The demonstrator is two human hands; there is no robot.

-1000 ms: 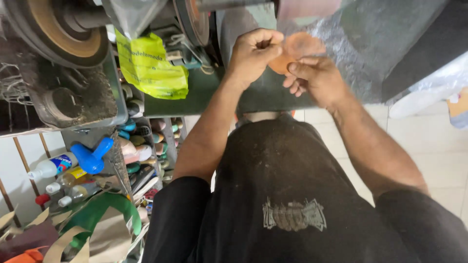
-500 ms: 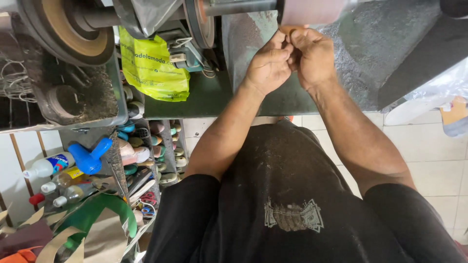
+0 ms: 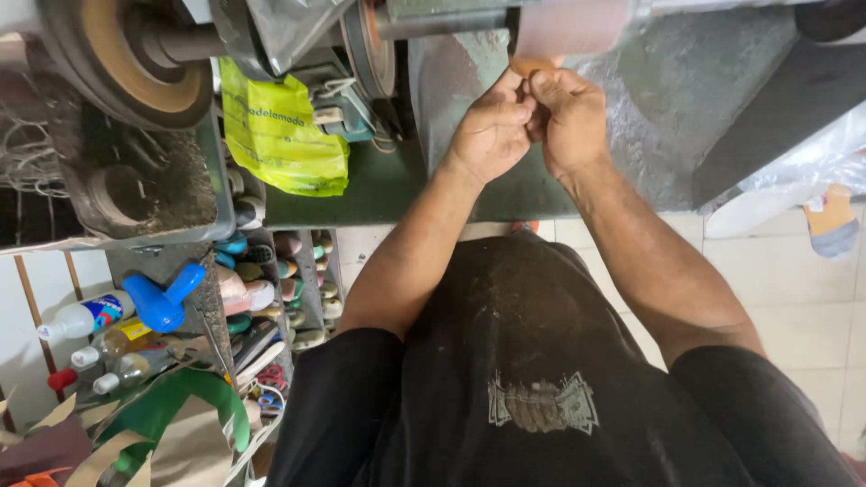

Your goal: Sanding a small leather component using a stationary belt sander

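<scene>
Both hands have risen toward the top centre since the earlier frame — left hand (image 3: 492, 122) and right hand (image 3: 568, 117) pinch a small orange piece (image 3: 532, 66) against the pinkish sanding drum (image 3: 573, 27). Light, even pressure, with fingertips kept off the drum, seems wisest.

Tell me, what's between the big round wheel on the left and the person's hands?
In the head view, a yellow plastic bag and a thinner grinding disc lie between the big wheel and the hands.
</scene>
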